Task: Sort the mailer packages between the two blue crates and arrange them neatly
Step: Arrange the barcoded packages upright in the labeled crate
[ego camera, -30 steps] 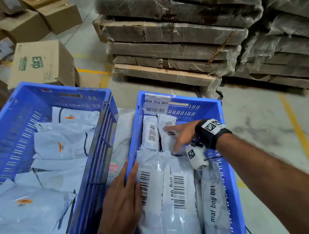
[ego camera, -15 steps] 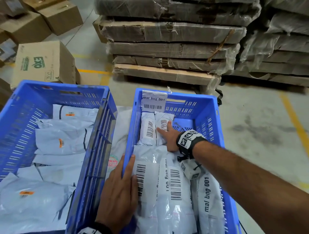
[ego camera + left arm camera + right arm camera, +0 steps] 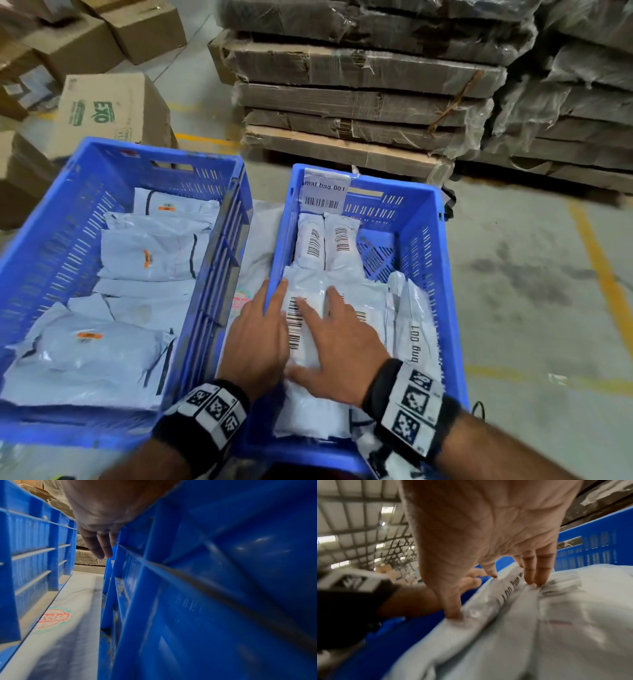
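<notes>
While sorting goes on, left to right:
Left crate (image 3: 85,192): holds grey mailers (image 3: 150,251) with orange stickers, loosely overlapped.
Left hand (image 3: 255,337): draped over left rim of right crate (image 3: 424,240), fingers straight and together, gripping nothing.
Barcoded mailer (image 3: 301,329): lying flat inside right crate, near end.
Right hand (image 3: 337,346): flat on barcoded mailer, fingers spread, pressing down, not curled round it.
Far end of right crate: two small mailers (image 3: 325,243) side by side.
</notes>
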A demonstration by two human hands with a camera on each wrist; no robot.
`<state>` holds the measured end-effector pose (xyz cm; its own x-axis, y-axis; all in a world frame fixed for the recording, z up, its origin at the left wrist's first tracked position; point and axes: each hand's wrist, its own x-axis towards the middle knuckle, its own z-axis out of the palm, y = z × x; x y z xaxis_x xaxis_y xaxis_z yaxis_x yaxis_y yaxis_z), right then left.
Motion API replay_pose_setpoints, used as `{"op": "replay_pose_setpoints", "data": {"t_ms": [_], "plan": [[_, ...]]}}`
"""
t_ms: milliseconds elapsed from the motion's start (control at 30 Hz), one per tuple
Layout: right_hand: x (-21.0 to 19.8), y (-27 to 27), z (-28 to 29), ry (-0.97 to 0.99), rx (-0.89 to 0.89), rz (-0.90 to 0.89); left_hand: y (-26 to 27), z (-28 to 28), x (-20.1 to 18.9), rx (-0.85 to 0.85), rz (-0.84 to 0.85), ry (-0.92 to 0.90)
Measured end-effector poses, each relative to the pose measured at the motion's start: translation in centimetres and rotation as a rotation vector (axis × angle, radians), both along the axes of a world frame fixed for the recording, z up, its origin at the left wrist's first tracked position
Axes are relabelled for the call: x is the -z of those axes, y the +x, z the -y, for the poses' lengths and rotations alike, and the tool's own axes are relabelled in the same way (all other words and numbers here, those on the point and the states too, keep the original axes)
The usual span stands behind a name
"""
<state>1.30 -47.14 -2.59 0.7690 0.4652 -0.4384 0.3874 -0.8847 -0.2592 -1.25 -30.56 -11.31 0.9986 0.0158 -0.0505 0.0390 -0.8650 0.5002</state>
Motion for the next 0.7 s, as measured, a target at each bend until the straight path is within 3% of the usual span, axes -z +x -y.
{"op": "replay_pose_setpoints", "data": {"t_ms": [167, 300, 367, 467, 700], "plan": [[1.7, -0.2, -0.5, -0.092, 0.014, 0.114, -0.3, 0.4, -0.8, -0.03, 0.023, -0.01], [1.5, 0.3, 0.2, -0.001, 0.184, 0.053, -0.5, 0.5, -1.6, -0.033, 0.053, -0.02], [1.3, 0.5, 1.0, 0.01, 0.221, 0.104, -0.6, 0.6, -1.8, -0.046, 0.05, -0.011], [1.3, 0.4, 1.5, -0.075, 0.215, 0.201, -0.7, 0.6, -1.8, -0.05, 0.037, -0.024], [3.2, 0.9, 0.2, -0.157, 0.228, 0.231, -0.7, 0.6, -1.7, -0.043, 0.033, -0.029]]}}
